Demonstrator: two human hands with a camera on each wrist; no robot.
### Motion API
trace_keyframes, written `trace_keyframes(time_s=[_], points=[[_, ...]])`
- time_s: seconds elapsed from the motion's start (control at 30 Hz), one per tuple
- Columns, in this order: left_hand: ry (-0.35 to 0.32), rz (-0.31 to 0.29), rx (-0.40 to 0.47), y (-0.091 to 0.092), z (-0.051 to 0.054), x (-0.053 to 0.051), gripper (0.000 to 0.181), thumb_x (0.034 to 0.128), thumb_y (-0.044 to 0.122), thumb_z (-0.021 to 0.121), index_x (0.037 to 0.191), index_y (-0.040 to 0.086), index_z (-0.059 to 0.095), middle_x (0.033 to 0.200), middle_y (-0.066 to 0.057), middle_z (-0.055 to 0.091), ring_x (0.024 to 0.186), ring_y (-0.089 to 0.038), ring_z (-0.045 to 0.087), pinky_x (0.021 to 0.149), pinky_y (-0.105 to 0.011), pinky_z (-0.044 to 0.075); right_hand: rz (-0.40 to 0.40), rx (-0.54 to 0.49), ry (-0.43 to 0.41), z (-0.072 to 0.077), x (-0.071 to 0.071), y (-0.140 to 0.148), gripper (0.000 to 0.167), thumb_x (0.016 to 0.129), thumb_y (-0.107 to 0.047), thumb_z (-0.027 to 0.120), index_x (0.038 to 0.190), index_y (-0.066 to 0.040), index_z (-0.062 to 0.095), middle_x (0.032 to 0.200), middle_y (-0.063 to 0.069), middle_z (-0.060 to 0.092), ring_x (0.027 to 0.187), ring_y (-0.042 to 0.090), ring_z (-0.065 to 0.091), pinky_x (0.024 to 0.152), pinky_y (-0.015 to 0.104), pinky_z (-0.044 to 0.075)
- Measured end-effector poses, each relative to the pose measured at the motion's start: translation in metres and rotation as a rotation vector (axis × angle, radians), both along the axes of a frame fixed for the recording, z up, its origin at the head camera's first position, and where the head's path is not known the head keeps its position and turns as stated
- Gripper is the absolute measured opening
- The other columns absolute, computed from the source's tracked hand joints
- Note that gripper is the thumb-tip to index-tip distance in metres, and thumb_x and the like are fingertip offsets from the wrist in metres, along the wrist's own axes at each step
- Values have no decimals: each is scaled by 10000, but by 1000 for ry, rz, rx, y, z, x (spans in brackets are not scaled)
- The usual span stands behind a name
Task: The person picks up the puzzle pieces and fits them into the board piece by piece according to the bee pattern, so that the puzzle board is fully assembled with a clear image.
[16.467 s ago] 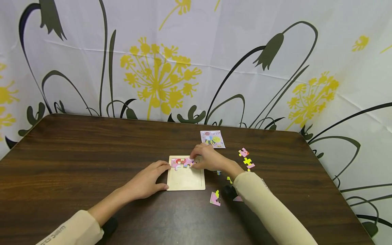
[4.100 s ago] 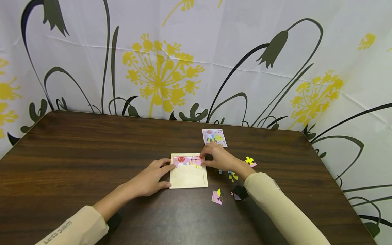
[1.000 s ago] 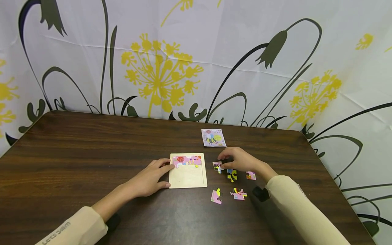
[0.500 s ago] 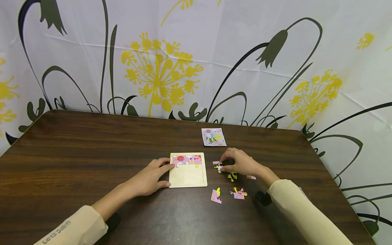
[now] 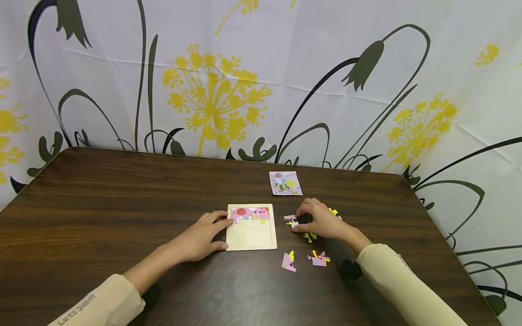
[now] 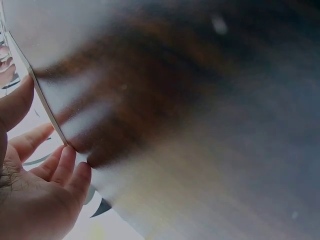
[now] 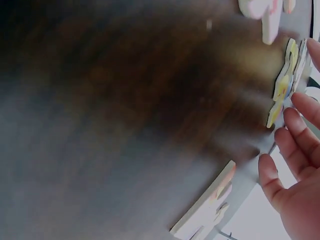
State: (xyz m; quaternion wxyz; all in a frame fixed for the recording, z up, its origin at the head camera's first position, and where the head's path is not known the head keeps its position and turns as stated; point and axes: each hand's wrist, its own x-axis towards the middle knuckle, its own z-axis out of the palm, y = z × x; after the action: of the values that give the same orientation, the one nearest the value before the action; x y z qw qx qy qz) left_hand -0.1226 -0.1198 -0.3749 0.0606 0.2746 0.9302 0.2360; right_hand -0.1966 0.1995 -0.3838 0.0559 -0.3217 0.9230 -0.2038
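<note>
My left hand [image 5: 195,237] rests at the left side of the shallow wooden tray [image 5: 249,237], thumb by the lower corner, forefinger over the upper part. In the left wrist view, its fingers [image 6: 65,165] touch the tray edge. Pink picture pieces [image 5: 261,213] lie joined along the tray's top. Right of the tray, my right hand [image 5: 322,220] has thumb and forefinger at opposite sides of a pink, black and white puzzle piece [image 5: 290,220], seemingly pinching it on the table. A yellow and black piece [image 5: 310,237] lies partly under the hand.
Two pink and yellow pieces [image 5: 289,261] [image 5: 319,258] lie nearer the front. Another yellow piece [image 5: 333,211] shows behind the right hand. A square bee picture card [image 5: 286,183] lies beyond the tray on the brown table [image 5: 142,190]. A patterned cloth [image 5: 310,40] hangs behind.
Joined pieces now span the tray's top. Since about a second ago, my right hand has shifted slightly, its thumb now closer against the pink, black and white piece. My left hand remains at the tray.
</note>
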Motion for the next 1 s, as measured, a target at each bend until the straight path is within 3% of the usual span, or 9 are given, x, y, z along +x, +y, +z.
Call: trace_keyframes(time_s=[0.33,1.0], points=[[-17,12,-5,0,1,1,537,825,216,682,1279,-8,502,1312,-205,407,1171,-362,390,914,-469,373,-13,32,3,3,3,-4,284,751,-312,752,893,-96,636,886,-25,531,912,196,473,815,456,353],[-19,20,11,0,1,1,541,824,205,685,1280,-14,493,1326,-215,411,1180,-356,394,910,-465,378,37,27,-11,4,0,-1,159,802,-203,711,913,-108,648,929,-13,546,929,204,487,805,448,361]])
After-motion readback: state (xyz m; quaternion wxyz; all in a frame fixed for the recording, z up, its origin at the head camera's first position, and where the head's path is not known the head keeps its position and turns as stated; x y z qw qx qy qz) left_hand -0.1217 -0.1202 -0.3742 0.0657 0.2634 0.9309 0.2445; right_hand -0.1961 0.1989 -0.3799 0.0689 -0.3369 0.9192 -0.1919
